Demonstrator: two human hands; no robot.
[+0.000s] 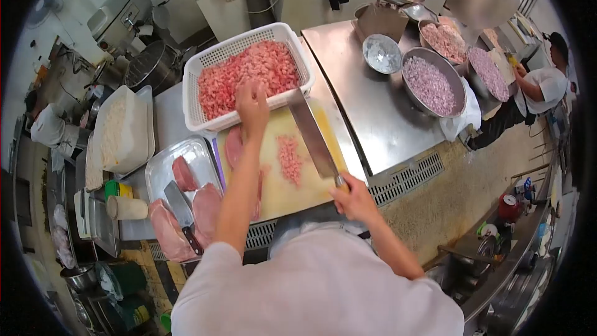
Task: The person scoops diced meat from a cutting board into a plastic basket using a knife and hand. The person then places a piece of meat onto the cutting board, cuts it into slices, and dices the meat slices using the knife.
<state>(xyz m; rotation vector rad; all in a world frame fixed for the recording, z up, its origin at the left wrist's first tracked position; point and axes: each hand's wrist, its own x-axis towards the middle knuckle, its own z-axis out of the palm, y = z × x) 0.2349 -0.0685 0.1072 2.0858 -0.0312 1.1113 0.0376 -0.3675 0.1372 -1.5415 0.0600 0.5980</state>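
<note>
My left hand (252, 107) is over the near edge of a white perforated basket (303, 56) full of diced pink meat (249, 74). Its fingers are bunched against the meat; whether anything is between them is hidden. My right hand (353, 198) grips the handle of a large cleaver (314, 137), its blade slanting up and left above the cutting board (273, 193). A small pile of diced meat (290, 158) lies on the board, left of the blade. Slabs of meat (234, 146) lie at the board's left side, partly behind my left forearm.
Left of the board, a metal tray (163, 168) holds meat pieces and another knife (179, 204). A white tub (118, 127) stands beyond. On the steel table (354, 99) at right are bowls of chopped food (433, 84) and a scale. Co-workers stand at far right (541, 87) and far left (53, 127).
</note>
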